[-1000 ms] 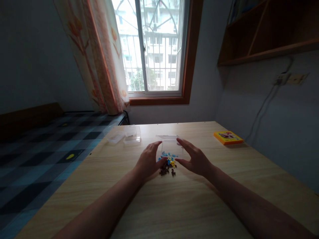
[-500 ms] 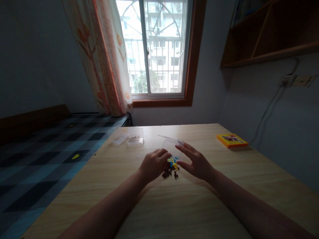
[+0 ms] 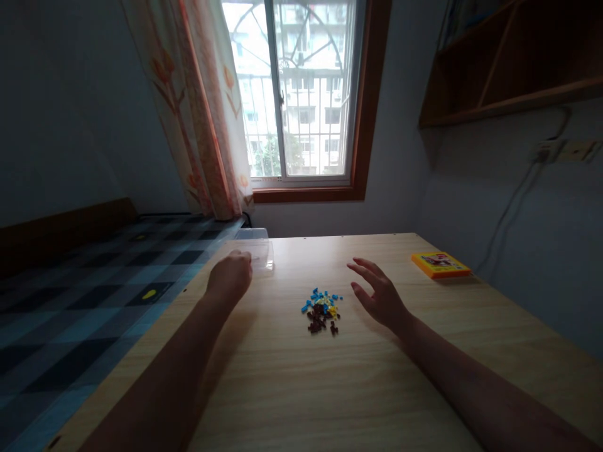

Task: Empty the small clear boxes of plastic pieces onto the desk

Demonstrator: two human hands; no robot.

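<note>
A small pile of loose toy bricks (image 3: 322,312), dark brown, blue, yellow and pale, lies in the middle of the wooden table (image 3: 292,376). My left hand (image 3: 230,274) is at the table's far left, its fingers closed at a clear plastic box (image 3: 252,233). The fingers and the see-through plastic overlap, so the box's outline is partly hidden. Other clear boxes (image 3: 264,258) are right beside that hand. My right hand (image 3: 380,296) hovers just right of the pile, fingers spread and holding nothing.
An orange-yellow flat box (image 3: 440,264) lies at the table's right edge. A bed with a checked cover (image 3: 94,301) adjoins the left side. Beyond the table are a window (image 3: 306,94) and a curtain (image 3: 202,125); a wooden shelf (image 3: 509,75) hangs at right.
My left hand has moved from the pile to the far left, and the clear box is gone from behind the bricks. More blue bricks show. My right hand has shifted slightly right, away from the pile.
</note>
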